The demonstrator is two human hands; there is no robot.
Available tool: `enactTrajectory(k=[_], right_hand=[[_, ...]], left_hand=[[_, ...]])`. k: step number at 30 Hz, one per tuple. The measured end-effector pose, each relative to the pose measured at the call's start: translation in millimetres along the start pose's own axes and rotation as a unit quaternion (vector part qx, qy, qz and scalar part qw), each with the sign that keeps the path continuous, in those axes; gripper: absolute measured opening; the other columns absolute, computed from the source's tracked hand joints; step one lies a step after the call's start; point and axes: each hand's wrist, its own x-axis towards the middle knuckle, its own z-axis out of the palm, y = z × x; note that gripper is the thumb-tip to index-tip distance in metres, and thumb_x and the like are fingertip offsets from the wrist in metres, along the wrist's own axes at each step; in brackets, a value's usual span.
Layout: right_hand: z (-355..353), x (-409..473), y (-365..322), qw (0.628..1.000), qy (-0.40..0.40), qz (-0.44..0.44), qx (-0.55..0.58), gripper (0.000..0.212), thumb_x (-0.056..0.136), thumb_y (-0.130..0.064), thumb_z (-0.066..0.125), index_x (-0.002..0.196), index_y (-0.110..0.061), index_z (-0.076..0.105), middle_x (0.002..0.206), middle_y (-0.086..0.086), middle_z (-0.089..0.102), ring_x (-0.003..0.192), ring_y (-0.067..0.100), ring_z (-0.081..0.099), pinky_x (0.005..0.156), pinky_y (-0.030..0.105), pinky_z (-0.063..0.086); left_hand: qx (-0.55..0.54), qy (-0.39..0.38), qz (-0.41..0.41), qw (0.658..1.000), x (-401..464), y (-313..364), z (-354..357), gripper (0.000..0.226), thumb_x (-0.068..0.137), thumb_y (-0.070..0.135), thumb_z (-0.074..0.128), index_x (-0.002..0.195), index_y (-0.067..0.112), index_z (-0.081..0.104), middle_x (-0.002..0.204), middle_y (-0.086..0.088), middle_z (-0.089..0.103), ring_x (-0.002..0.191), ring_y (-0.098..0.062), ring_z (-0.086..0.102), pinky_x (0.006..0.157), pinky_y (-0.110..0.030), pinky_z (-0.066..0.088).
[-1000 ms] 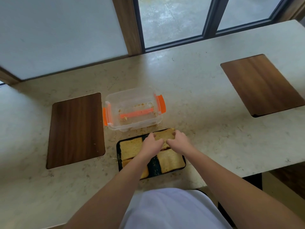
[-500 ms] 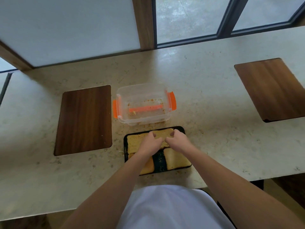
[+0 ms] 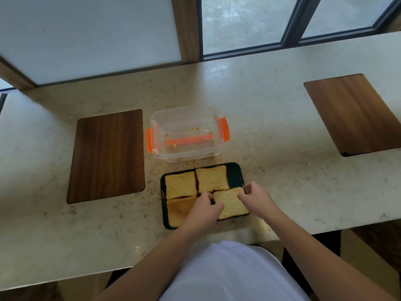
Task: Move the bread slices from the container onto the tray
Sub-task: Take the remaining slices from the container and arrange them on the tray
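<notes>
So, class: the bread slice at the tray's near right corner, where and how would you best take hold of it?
Pinch the near-right slice at its two far corners, coming from above, as the left hand and right hand do. It lies flat in the tray; only edges offer grip.

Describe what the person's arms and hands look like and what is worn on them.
Both forearms are bare, with no sleeves reaching them. The left hand and right hand wear no gloves, and no rings, watch or bracelets are visible. A white garment covers the torso below.

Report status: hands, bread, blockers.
Both hands, left hand and right hand, pinching near-right bread slice. Four slices on tray. Container holds only crumbs. No blockers.
</notes>
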Motion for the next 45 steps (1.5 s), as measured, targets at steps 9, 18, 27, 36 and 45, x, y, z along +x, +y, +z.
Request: enactTrajectory(k=[9,18,27,36,45], right_hand=[[12.0,-4.7,-2.3,0.999,-0.024,0.016,0.016,0.052,0.088,-0.031,0.061,0.136,-0.013,0.051,0.124,0.004,0.060,0.105,0.019,0.058,0.088,0.038,0.053],[26.6,-2.4,-11.2,0.999,-0.052,0.011,0.009,0.049,0.090,-0.033,0.060,0.134,-0.014,0.051,0.118,0.003,0.058,0.092,0.012,0.059,0.082,0.036,0.055],[21.0,5.4,-15.8,0.995,-0.080,0.032,0.048,0.028,0.085,-0.036,0.060,0.108,-0.020,0.054,0.095,0.003,0.064,0.086,0.020,0.063,0.081,0.042,0.059],[19.9,19.7,-33.5,0.997,-0.065,0.029,0.031,0.060,0.088,-0.034,0.058,0.142,-0.013,0.042,0.117,0.007,0.062,0.088,0.017,0.061,0.075,0.037,0.056],[24.7,26.7,-43.6,0.997,-0.075,0.010,-0.002,0.065,0.089,-0.035,0.058,0.149,-0.016,0.040,0.107,0.000,0.059,0.083,0.014,0.063,0.072,0.035,0.058]], left_hand=[[-0.014,-0.038,-0.049,0.998,-1.0,1.4,0.8,0.054,0.073,0.050,0.056,0.121,0.025,0.052,0.103,0.005,0.060,0.092,-0.012,0.060,0.087,-0.044,0.056],[-0.024,-0.018,-0.054,0.998,-3.7,-5.7,-14.6,0.039,0.077,0.045,0.058,0.111,0.025,0.055,0.102,0.001,0.063,0.093,-0.015,0.062,0.090,-0.045,0.056],[-0.012,0.019,-0.034,0.999,6.1,1.9,-25.9,0.043,0.088,0.041,0.056,0.127,0.023,0.050,0.096,0.010,0.057,0.084,-0.006,0.056,0.066,-0.028,0.050],[-0.042,0.034,-0.041,0.998,19.8,17.6,-27.5,0.062,0.094,0.034,0.056,0.150,0.017,0.034,0.121,0.003,0.051,0.079,-0.003,0.049,0.072,-0.030,0.045],[-0.057,0.046,-0.047,0.996,25.7,19.2,-23.7,0.063,0.095,0.034,0.056,0.151,0.017,0.034,0.097,0.012,0.045,0.061,-0.001,0.042,0.051,-0.020,0.036]])
